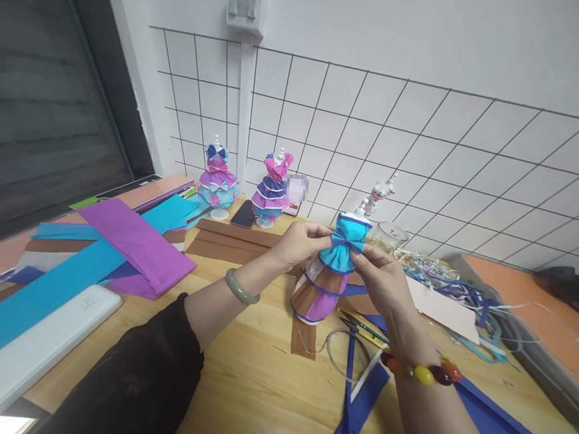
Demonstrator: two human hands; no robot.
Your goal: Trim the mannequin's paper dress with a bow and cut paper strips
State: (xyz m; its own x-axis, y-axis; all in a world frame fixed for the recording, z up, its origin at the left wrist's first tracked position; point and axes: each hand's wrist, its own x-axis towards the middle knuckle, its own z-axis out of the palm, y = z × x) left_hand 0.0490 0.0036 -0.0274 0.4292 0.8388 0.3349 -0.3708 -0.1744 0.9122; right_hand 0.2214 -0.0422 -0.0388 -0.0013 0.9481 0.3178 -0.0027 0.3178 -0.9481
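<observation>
Dress form in a layered dress (pixel 317 293) is in front of the person, between the two hands, above the near middle of the wooden table (pixel 237 367); leans to the right at the top. Base hidden: cannot tell whether it rests on the wood.

Left hand (pixel 303 246): thumb and fingers closed in a pinch at one end of the blue bow (pixel 348 241) on the waist. Right hand (pixel 383 278): fingertips pinching the other end. Cannot tell whether either also grips the cloth beneath, nor how the bow is fastened.

Risks, as judged:
- Uneven pull between the hands could set the bow crooked or loosen its knot.
- Pressing hard at the waist could crease the gathered bodice or, given the lean, tip the form.
- Snips (pixel 364 326) lie just beside the skirt, under the right forearm; a dropped wrist could knock them into the hem.
- Thin cord loop (pixel 329 354) near the skirt could snag on the beaded bracelet (pixel 422 373) if the right arm draws back low.
</observation>
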